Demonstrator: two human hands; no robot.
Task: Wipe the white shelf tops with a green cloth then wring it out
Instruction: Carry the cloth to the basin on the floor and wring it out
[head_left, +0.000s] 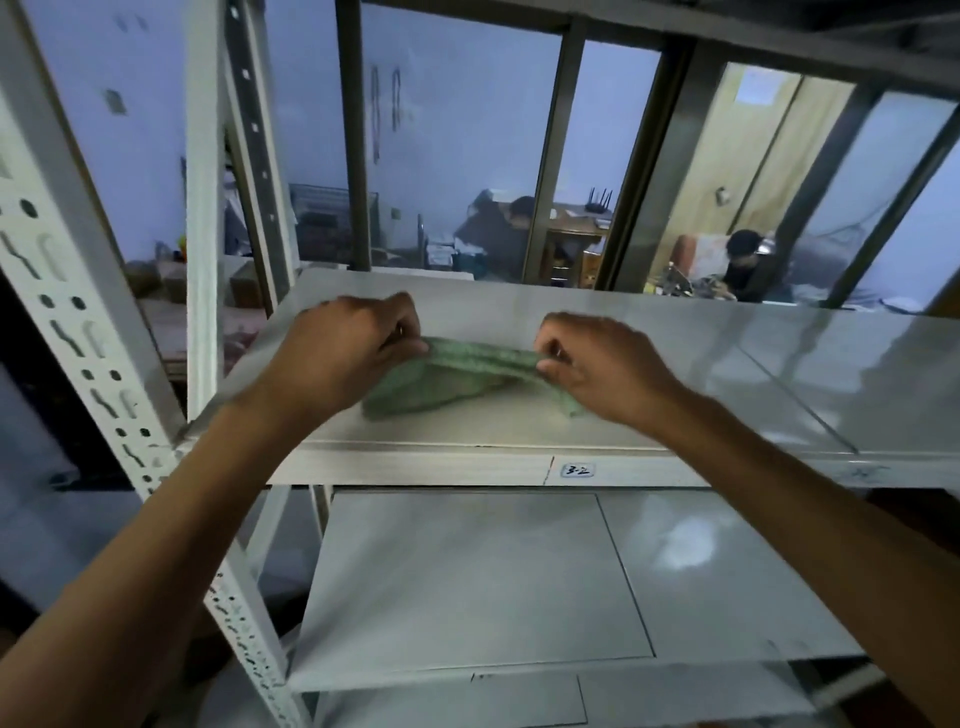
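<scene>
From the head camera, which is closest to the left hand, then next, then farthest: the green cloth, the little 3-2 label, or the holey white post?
1. green cloth: pinched in the left hand.
2. holey white post: off to the left.
3. 3-2 label: lower right, on the shelf's front edge.

— How many hands are on the job?
— Two: a left hand and a right hand.
— And cloths?
— One green cloth, stretched between them.
— Shelves?
— Three white ones in view: the top shelf, the middle shelf nearer, and a strip of the lowest shelf at the near edge.
— Any labels?
— One label on the top shelf's front lip.
— People behind the glass?
— Two: one seated person at centre, another person to the right.
— Perforated uprights?
— One post at near left; a second post farther back.
</scene>
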